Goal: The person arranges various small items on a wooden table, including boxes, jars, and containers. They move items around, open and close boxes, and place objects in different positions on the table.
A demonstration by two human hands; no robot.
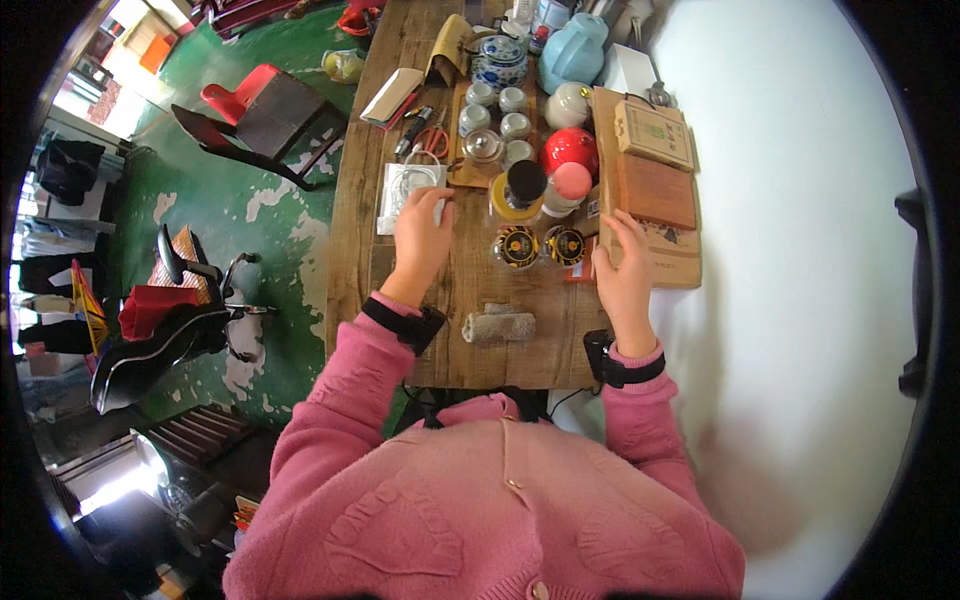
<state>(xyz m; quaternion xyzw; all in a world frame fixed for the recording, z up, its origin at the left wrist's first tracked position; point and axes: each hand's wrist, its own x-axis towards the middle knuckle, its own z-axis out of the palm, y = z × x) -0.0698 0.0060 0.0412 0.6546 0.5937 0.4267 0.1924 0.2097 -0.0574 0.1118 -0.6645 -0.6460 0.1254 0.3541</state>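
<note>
My left hand (pixel 421 240) is open over the table's left part, its fingertips at the edge of a white packet (pixel 391 212) with a coiled white cable (pixel 416 180). On the right, my right hand (pixel 626 275) is also open, thumb apart from the fingers, beside a wooden board (pixel 668 274). Between the hands stand two clear jars with black-and-yellow lids, a left jar (pixel 517 247) and a right jar (pixel 564 245). Behind them are a black-topped jar (pixel 525 185) and a pink-lidded jar (pixel 571 182). A rolled grey cloth (pixel 499 326) lies nearer me.
Farther back are a red round container (pixel 570 152), several small lidded cups (pixel 474 120), red-handled scissors (pixel 432 143), a blue-and-white pot (pixel 499 62) and a light-blue jug (pixel 573 57). Boxes (pixel 653 133) lie along the white wall (pixel 800 250). Chairs (pixel 275 120) stand on the green floor.
</note>
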